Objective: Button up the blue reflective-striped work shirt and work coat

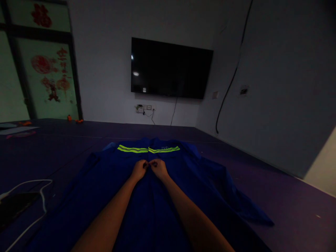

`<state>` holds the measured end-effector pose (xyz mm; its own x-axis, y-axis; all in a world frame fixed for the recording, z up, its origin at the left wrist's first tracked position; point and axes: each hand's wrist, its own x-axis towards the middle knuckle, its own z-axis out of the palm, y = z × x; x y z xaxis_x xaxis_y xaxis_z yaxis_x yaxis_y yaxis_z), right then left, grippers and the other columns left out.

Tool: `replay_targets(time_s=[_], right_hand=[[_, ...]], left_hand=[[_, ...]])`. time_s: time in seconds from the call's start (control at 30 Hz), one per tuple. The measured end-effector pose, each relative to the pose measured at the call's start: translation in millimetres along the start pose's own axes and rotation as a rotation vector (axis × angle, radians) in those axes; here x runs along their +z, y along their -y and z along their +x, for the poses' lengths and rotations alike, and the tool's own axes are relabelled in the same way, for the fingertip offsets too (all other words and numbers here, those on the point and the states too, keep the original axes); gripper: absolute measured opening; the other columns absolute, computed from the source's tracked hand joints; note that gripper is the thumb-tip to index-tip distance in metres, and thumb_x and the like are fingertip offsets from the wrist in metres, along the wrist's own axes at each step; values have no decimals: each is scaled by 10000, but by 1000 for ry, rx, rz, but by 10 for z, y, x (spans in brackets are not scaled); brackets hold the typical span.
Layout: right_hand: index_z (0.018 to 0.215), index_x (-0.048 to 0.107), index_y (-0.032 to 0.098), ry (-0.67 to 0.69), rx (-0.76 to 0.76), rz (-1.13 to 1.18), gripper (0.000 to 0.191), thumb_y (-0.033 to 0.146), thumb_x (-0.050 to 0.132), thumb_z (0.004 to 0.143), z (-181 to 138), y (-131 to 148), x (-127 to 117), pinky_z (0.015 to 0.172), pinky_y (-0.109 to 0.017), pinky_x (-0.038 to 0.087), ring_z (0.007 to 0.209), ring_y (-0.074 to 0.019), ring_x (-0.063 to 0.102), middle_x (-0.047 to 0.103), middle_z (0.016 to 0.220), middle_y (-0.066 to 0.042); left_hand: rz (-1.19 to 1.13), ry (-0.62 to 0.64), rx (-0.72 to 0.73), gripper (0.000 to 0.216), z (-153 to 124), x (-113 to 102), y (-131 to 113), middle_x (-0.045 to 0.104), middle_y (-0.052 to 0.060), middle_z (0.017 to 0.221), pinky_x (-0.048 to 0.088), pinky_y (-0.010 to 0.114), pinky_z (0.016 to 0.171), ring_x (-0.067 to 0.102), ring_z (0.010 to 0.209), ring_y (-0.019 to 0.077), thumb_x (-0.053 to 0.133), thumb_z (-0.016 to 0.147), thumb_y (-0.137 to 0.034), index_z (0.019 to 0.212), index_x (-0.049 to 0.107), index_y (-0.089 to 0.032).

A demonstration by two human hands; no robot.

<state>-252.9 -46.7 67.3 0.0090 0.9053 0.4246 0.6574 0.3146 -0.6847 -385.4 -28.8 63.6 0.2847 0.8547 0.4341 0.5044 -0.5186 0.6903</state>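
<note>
A blue work jacket (173, 175) lies spread out on the floor in front of me, its sleeves out to the sides. A yellow-green reflective strip (133, 149) crosses its chest and is split at the front opening. My left hand (140, 168) and my right hand (159, 168) meet at that opening, just below the strip. Both have their fingers pinched on the jacket's front edges, thumbs and fingertips almost touching. Whatever small fastener may sit between the fingertips is too dark to make out.
On the purple floor (262, 168) at the left lie a dark flat object (19, 206) and a white cable (43, 196). Small orange things (69, 118) are by the door. A television (170, 68) hangs on the far wall; a black cable (228, 92) runs down the right wall.
</note>
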Motion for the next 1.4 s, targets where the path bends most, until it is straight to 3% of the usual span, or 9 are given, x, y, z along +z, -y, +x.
replay_targets(time_s=[0.23,0.57,1.2,1.4], right_hand=[[703,663,162,-67,-17,-116,179,53,536,639,-5,-117,-35,737,-237,454,777,-149,605,668,783,-41],[708,669,165,-11,-100,-97,117,110,572,672,-7,-132,-36,723,-213,441,784,-138,601,669,804,-38],[733,676,196,-30,31,-217,106,164,579,707,-66,-44,-21,683,-210,418,755,-134,592,660,827,-26],[727,675,192,-7,17,-227,112,156,569,714,-63,-43,-24,687,-202,416,764,-129,591,657,842,-31]], left_hand=[[-73,-13,-2,132,7,2,1,646,23,728,440,239,715,580,726,130,496,693,-68,671,599,-147],[-52,6,28,159,19,2,11,636,29,707,435,235,697,573,698,126,472,700,-51,664,601,-138],[-17,-20,0,183,29,40,30,629,22,717,419,218,673,560,701,110,487,661,0,680,614,-131],[48,-74,16,167,27,18,-19,579,10,642,403,215,633,536,651,105,487,686,-66,574,590,-135]])
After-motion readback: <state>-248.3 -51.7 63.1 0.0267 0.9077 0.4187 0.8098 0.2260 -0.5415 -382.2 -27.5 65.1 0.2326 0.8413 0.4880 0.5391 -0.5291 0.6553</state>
